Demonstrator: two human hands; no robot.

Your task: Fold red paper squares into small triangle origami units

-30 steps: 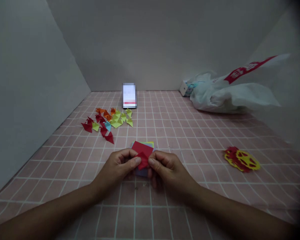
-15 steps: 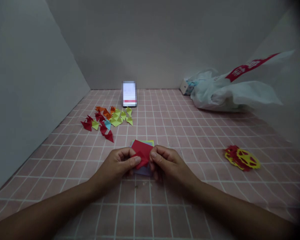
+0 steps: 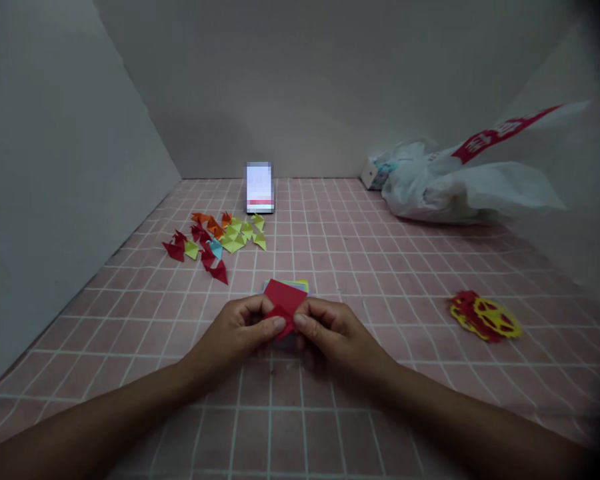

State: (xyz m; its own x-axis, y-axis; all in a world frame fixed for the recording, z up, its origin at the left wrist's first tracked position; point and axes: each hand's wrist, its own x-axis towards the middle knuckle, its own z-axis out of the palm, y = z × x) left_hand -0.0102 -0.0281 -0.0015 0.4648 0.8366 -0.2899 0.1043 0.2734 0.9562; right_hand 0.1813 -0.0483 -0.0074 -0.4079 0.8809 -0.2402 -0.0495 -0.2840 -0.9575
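Observation:
Between my hands is a small piece of red origami paper (image 3: 283, 295), partly folded, with a smaller flap toward me. My left hand (image 3: 253, 321) pinches its left side, thumb lying on top of the flap. On the right edge, the thumb and fingers of my right hand (image 3: 325, 327) close on the same paper. Beneath it lies a stack of coloured paper sheets (image 3: 300, 285), mostly hidden, with yellow and pale blue edges showing at the far side.
Several folded paper cranes (image 3: 233, 237) in red, orange, yellow and blue lie at the left. Behind them a phone (image 3: 259, 188) stands upright. Red and yellow paper cut-outs (image 3: 495, 317) lie at the right. A white plastic bag (image 3: 440, 190) rests beside a tissue box (image 3: 373, 173) at the back.
My right thumb has shifted left and down along the red paper, nearer to my left thumb. The paper's near flap has turned slightly. Things around have stayed put.

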